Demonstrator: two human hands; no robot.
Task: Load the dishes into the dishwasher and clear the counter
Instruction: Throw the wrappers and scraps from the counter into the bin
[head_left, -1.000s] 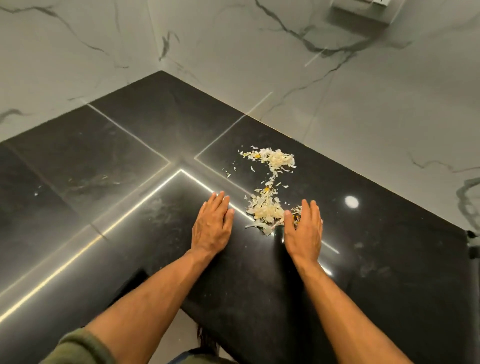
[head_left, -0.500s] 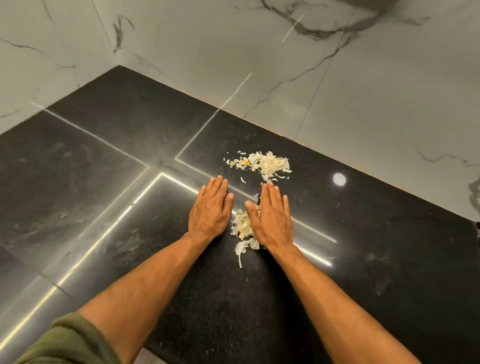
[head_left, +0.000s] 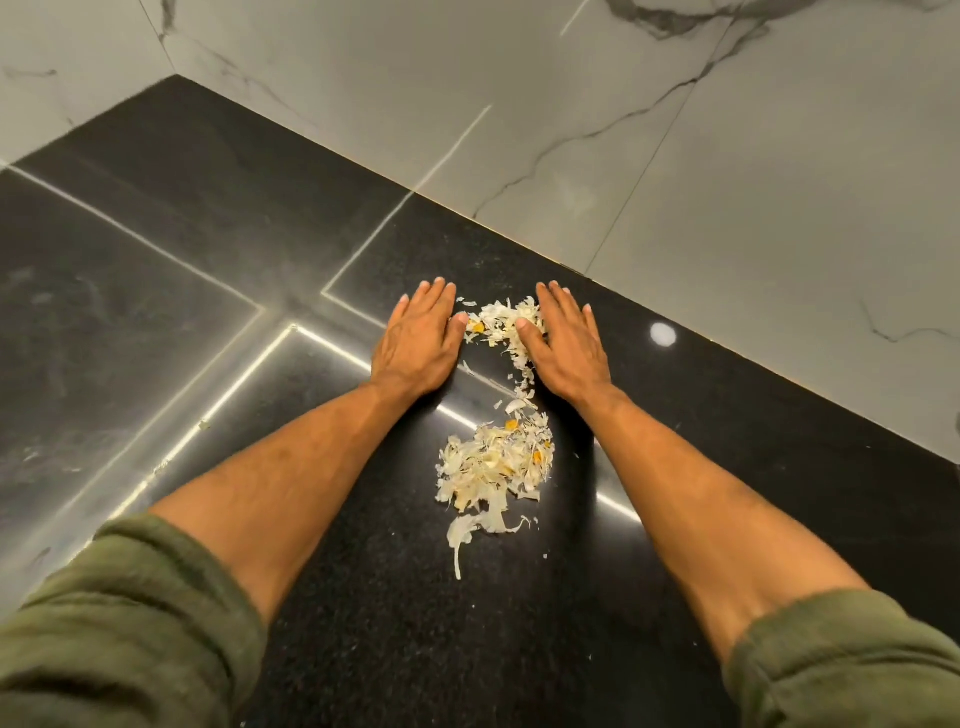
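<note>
Counter (head_left: 727, 493) under both palms, left hand (head_left: 418, 345) and right hand (head_left: 566, 345) flat, fingers straight, flanking pale food scraps (head_left: 498, 462).

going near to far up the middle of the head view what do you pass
near scrap pile → thin trail of scraps → far scrap pile between the left hand and right hand → bare black counter → marble wall
</note>
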